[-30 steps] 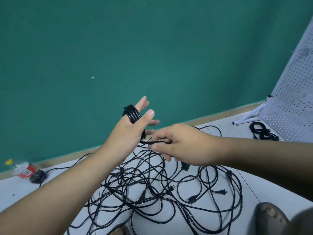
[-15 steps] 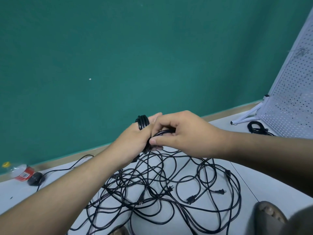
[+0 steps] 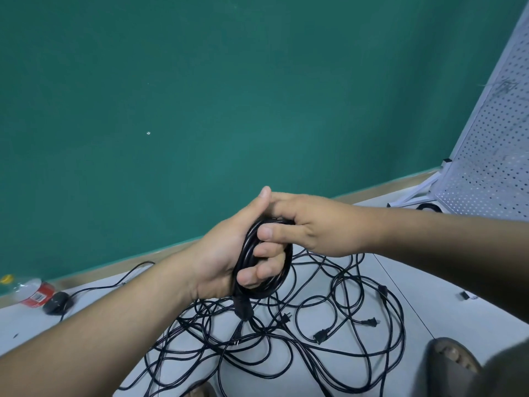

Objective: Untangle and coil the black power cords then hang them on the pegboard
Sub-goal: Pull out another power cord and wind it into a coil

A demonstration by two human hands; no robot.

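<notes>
Black coiled cord point(image 3: 242, 262) sits in the left hand point(image 3: 226, 253), whose fingers point(image 3: 266, 270) curl through its loops. The right hand point(image 3: 312, 224) pinches the coil's top between thumb and fingers, just above the left fingers. Below both sets of fingers, the tangled cords point(image 3: 320, 337) sprawl on the floor point(image 3: 446, 310); the pegboard point(image 3: 492, 167) stands well to their right.

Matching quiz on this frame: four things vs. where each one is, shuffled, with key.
1 white perforated pegboard
2 clear plastic bottle with red label
3 coiled black power cord
4 loose tangle of black cords

A gripped by left hand and right hand
B far left, by the green wall
C spread on the floor
D far right edge

Pairs: 1-D, 2-B, 3-A, 4-C
</notes>
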